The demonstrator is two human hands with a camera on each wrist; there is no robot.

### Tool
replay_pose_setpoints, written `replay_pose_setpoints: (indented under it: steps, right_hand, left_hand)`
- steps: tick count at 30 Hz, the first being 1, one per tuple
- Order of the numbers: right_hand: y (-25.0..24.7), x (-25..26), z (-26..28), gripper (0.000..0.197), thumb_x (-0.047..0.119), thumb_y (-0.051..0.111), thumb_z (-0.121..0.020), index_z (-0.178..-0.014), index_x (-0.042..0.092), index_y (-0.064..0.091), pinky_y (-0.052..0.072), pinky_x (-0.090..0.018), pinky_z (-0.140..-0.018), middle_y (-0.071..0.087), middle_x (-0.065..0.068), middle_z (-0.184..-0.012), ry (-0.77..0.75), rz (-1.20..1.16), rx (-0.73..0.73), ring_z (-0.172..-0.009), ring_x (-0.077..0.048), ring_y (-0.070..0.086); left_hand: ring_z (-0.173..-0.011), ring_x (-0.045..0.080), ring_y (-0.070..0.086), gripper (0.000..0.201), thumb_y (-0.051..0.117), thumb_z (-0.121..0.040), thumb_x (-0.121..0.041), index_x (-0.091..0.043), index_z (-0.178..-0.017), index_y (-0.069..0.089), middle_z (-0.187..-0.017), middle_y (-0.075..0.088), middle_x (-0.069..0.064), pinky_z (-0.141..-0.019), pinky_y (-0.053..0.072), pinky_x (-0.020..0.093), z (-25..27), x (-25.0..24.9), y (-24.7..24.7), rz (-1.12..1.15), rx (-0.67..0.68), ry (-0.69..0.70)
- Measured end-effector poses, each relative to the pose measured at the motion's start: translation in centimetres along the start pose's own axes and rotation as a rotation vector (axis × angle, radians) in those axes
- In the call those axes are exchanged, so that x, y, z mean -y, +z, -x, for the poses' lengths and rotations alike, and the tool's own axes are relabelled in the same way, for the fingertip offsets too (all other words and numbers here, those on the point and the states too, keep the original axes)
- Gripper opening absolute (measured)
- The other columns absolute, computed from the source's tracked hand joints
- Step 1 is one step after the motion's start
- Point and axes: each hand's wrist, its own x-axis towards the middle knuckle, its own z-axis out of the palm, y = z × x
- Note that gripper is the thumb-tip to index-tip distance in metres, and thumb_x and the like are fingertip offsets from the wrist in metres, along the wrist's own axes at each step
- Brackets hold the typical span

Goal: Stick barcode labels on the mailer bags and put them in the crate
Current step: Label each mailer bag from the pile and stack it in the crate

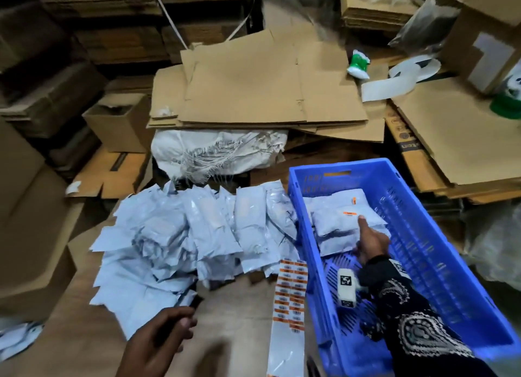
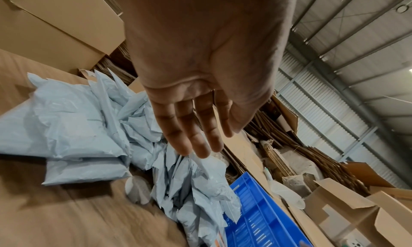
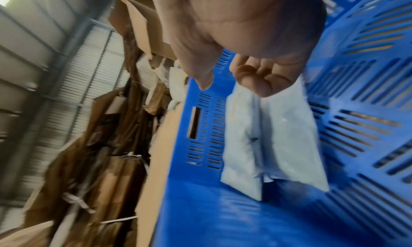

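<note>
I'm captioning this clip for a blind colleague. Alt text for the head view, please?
The right hand reaches into a blue crate, touching labelled mailer bags. The left hand hovers open near a pile of unlabelled bags and a barcode label sheet.

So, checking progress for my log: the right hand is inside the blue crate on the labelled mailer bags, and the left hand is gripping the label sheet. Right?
Not quite. The left hand holds nothing; the left wrist view shows its fingers straight and empty. The label sheet lies beside the blue crate. The right hand is indeed on the mailer bags.
</note>
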Motion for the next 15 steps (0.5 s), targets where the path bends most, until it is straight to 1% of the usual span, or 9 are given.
replay_pose_setpoints:
  steps: [1,3,4,5,8,10,11,13,15]
  right_hand:
    - [0.0,1.1,1.2,0.044,0.044,0.072,-0.091,-0.066,0.018,0.047,0.034,-0.026,-0.043,0.034,-0.003,-0.056,-0.041,-0.074,0.023,-0.044,-0.017,0.032]
    - [0.5,3.1,4.2,0.037,0.037,0.069,-0.095,-0.071,0.024,0.044,0.025,-0.022,-0.043,0.027,0.003,-0.055,-0.104,-0.169,0.113,-0.045,-0.013,0.026]
    - [0.8,4.2,5.7,0.034,0.035,0.068,-0.096,-0.073,0.025,0.045,0.022,-0.021,-0.042,0.026,0.005,-0.056,-0.136,-0.179,0.165,-0.046,-0.012,0.024]
    - [1.3,5.0,7.5,0.032,0.032,0.066,-0.098,-0.074,0.026,0.045,0.022,-0.02,-0.04,0.026,0.005,-0.058,-0.166,-0.17,0.214,-0.048,-0.012,0.024]
    - [3.0,6.3,13.0,0.028,0.025,0.061,-0.101,-0.077,0.025,0.045,0.027,-0.021,-0.039,0.031,0.003,-0.063,-0.25,-0.091,0.308,-0.051,-0.012,0.03]
    - [4.7,6.3,16.9,0.025,0.023,0.061,-0.101,-0.079,0.023,0.049,0.031,-0.021,-0.041,0.041,0.006,-0.06,-0.3,-0.03,0.357,-0.049,-0.009,0.036]
    - [5.7,6.0,18.6,0.022,0.022,0.061,-0.101,-0.081,0.021,0.051,0.031,-0.021,-0.041,0.043,0.008,-0.057,-0.314,-0.006,0.394,-0.047,-0.007,0.037]
    - [8.0,4.4,21.6,0.017,0.018,0.06,-0.101,-0.084,0.016,0.055,0.027,-0.02,-0.04,0.043,0.008,-0.055,-0.307,0.034,0.491,-0.044,-0.005,0.033]
    - [10.4,2.0,24.3,0.011,0.018,0.063,-0.099,-0.089,0.013,0.061,0.027,-0.021,-0.041,0.046,0.003,-0.061,-0.278,0.11,0.572,-0.047,-0.007,0.034]
  left_hand:
    - [-0.076,0.023,0.073,0.01,0.071,-0.092,-0.017,-0.015,-0.099,0.076,-0.087,0.078,0.007,-0.071,0.058,0.042,-0.2,0.2,0.4,0.023,0.016,0.007]
    - [-0.075,0.024,0.072,0.022,0.07,-0.09,-0.041,-0.022,-0.1,0.076,-0.09,0.077,0.01,-0.07,0.056,0.042,-0.7,0.9,-0.5,0.075,0.025,0.085]
    - [-0.076,0.023,0.072,0.026,0.069,-0.086,-0.047,-0.026,-0.1,0.075,-0.091,0.077,0.01,-0.069,0.055,0.04,-1.1,0.9,-0.9,0.092,0.036,0.091]
    - [-0.078,0.023,0.072,0.024,0.068,-0.085,-0.047,-0.03,-0.1,0.075,-0.092,0.077,0.009,-0.069,0.055,0.039,-1.4,1.2,-1.6,0.089,0.042,0.113]
    - [-0.083,0.025,0.072,0.009,0.068,-0.094,-0.031,-0.035,-0.101,0.073,-0.094,0.076,0.005,-0.066,0.054,0.033,-2.1,1.5,-2.6,0.045,0.081,0.159]
    - [-0.082,0.027,0.072,0.012,0.065,-0.098,-0.025,-0.033,-0.101,0.072,-0.094,0.075,0.004,-0.063,0.054,0.031,-3.0,2.2,-3.8,0.056,0.103,0.15]
    - [-0.082,0.026,0.072,0.011,0.065,-0.099,-0.025,-0.031,-0.101,0.073,-0.094,0.075,0.004,-0.064,0.056,0.033,-3.4,2.6,-4.4,0.072,0.1,0.147]
    - [-0.088,0.023,0.073,0.011,0.064,-0.098,-0.025,-0.025,-0.102,0.074,-0.097,0.076,0.004,-0.073,0.058,0.036,-4.1,3.4,-5.7,0.094,0.077,0.164]
    - [-0.09,0.021,0.072,0.013,0.062,-0.1,-0.014,-0.018,-0.103,0.074,-0.096,0.076,0.005,-0.076,0.057,0.033,-4.6,4.7,-7.2,0.118,0.048,0.144]
